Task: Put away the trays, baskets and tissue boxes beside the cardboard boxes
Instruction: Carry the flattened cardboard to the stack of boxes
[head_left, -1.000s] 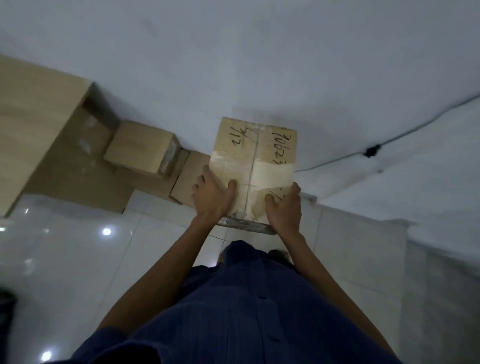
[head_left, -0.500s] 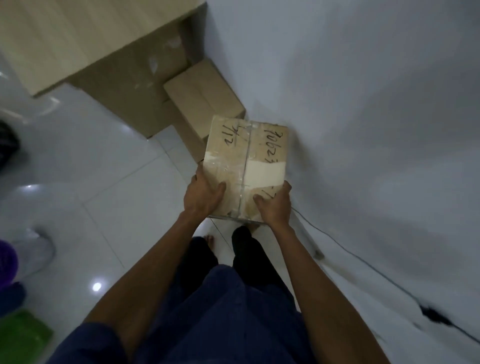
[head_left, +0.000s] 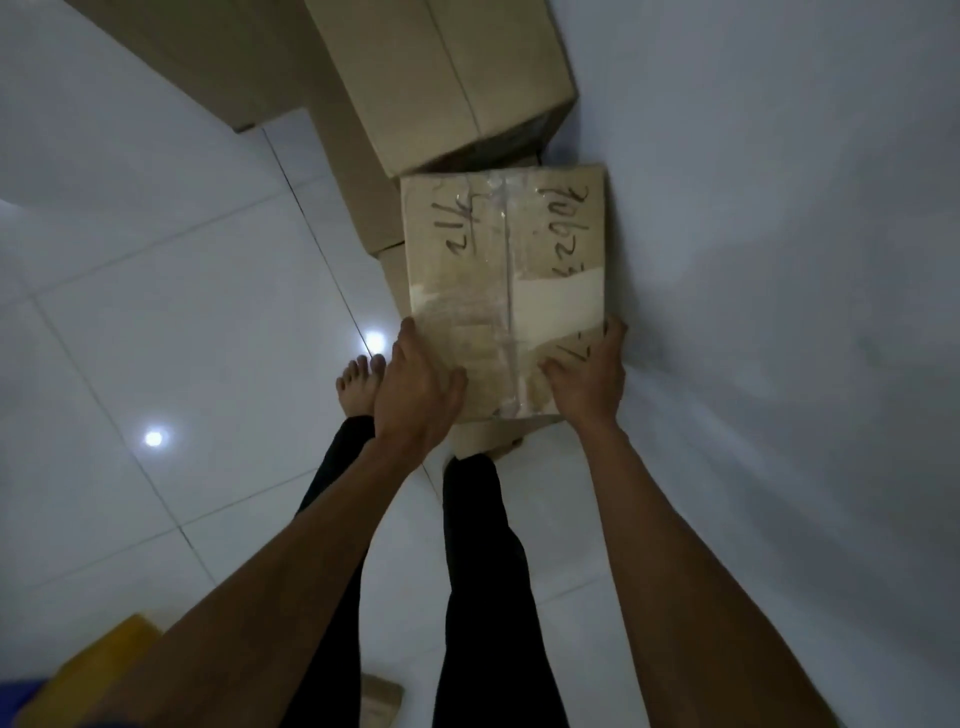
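A taped cardboard box (head_left: 504, 270) with black handwriting on its top is gripped at its near corners by both hands. My left hand (head_left: 415, 395) clasps the near left corner. My right hand (head_left: 589, 379) clasps the near right corner. The box is close to the white wall on the right, just in front of a larger plain cardboard box (head_left: 447, 78). Another low cardboard box (head_left: 358, 192) lies under and left of that one. Whether the held box rests on the floor is hidden.
White glossy floor tiles (head_left: 182, 312) spread to the left. The white wall (head_left: 779, 260) runs along the right. My bare foot (head_left: 358, 384) and black trousers are below the box. A yellow object (head_left: 104, 654) shows at the bottom left.
The view has tilted down and closer. The box, still in both hands, has come lower and nearer to the stacked cardboard boxes by the wall.
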